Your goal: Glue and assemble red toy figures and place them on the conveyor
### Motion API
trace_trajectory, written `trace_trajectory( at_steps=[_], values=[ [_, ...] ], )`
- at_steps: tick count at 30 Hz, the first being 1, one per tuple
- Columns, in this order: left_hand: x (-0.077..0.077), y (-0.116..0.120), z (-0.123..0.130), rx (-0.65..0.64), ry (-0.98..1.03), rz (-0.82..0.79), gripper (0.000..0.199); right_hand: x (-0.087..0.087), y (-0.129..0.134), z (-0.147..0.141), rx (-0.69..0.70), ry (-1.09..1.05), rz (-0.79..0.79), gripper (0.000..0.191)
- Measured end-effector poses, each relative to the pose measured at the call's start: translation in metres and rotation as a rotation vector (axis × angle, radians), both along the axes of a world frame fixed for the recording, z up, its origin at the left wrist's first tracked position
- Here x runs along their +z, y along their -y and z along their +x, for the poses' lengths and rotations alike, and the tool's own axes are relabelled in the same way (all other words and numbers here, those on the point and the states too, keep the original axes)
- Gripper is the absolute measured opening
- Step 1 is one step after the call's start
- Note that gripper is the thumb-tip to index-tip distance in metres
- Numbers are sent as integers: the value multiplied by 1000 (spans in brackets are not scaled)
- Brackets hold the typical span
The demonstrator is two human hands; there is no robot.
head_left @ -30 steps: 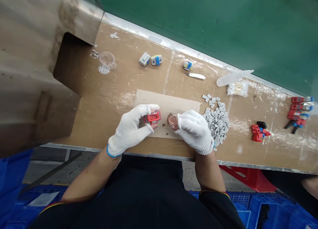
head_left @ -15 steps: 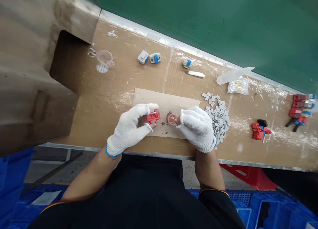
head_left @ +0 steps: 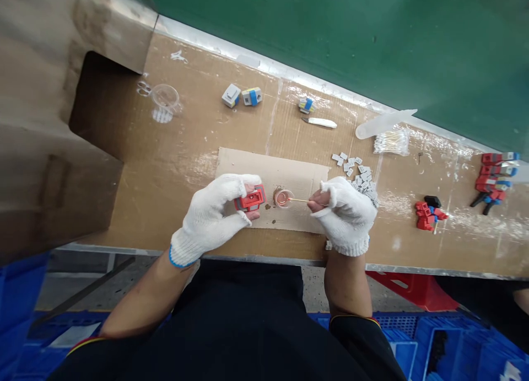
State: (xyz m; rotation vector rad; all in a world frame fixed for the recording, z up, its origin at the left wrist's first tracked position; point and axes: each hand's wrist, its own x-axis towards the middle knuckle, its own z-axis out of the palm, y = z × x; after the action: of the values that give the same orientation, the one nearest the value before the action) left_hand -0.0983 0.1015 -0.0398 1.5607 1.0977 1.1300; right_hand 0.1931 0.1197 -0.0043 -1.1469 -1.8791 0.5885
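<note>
My left hand (head_left: 219, 213), in a white glove with bare fingertips, grips a red and grey plastic block (head_left: 250, 198), its hollow face turned up. Between finger and thumb, my right hand (head_left: 345, 213) pinches a cotton swab (head_left: 298, 200) by its stick. The swab's far end dips into a small clear cup (head_left: 282, 199) of reddish liquid. That cup rests on a cardboard sheet (head_left: 268, 169) with several dark stains beside it. A heap of small grey plastic pieces (head_left: 366, 183) lies behind my right hand and is partly hidden by it.
Toward the back lie grey and blue blocks (head_left: 252, 96), a white-handled knife (head_left: 321, 122) and a bag of cotton swabs (head_left: 392, 142). Red toy parts (head_left: 425, 215) sit at the right. An empty clear cup (head_left: 165, 97) stands at the left, near a metal housing (head_left: 37, 166).
My right hand has moved right and back along the swab, so more of its stick shows. The left hand still holds the block, slightly turned. The whole view has shifted a little.
</note>
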Motion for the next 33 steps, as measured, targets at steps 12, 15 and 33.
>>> trace_trajectory(
  at_steps=[12, 15, 33],
  values=[
    [3, 4, 20, -18, -114, 14, 40, 12, 12, -30, -57, -402, 8, 27],
    [5, 3, 20, -49, -139, 17, 42, 13, 9, -39, -11, -339, 16, 26],
    [6, 3, 18, -110, -164, 65, 61, 29, 1, -54, 57, -184, 11, 44]
  ],
)
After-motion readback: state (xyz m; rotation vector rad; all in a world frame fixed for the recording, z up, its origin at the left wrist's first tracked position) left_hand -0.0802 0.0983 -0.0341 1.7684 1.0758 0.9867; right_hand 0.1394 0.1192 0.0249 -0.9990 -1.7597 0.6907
